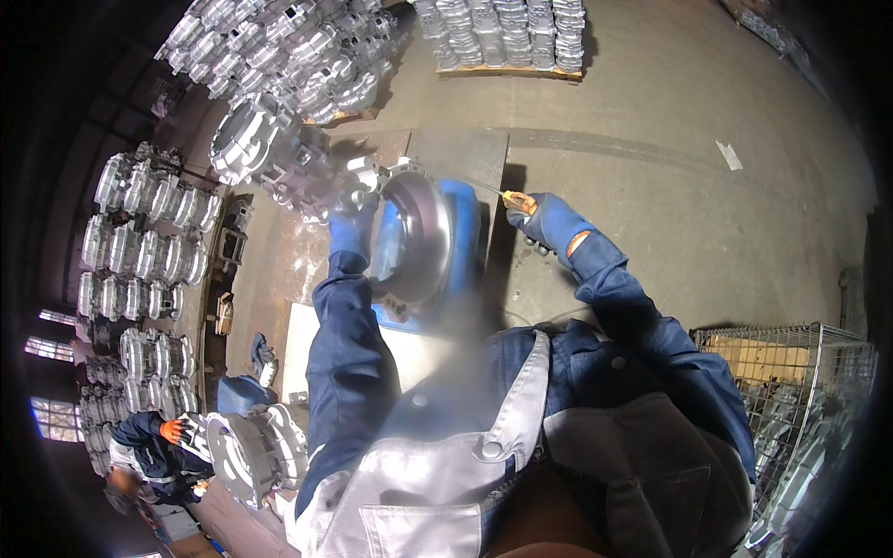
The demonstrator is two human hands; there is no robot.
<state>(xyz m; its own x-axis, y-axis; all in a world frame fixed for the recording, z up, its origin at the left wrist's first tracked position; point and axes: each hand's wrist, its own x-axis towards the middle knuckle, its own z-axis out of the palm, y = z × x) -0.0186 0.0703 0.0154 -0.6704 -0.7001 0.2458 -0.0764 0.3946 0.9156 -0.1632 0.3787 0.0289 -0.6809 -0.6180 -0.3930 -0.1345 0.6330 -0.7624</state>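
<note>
Castings (279, 56) line the floor (651, 214); left hand (352, 223), grip unclear, touches a likely heavy, rigid housing (430, 228), best rim-held; right hand (541, 223) grips an orange-handled tool (518, 202).

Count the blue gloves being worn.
2: one on the left hand, beside the ring casting; one on the right hand, gripping the orange handle.

A navy work jacket (346, 325) is showing pale grey front panels (409, 446), round snap buttons (491, 450) and a stitched pocket (423, 530). Blue gloves (569, 228) are covering the left hand (352, 221) and right hand (553, 223); an orange cuff (579, 244) is edging the right one.
</note>
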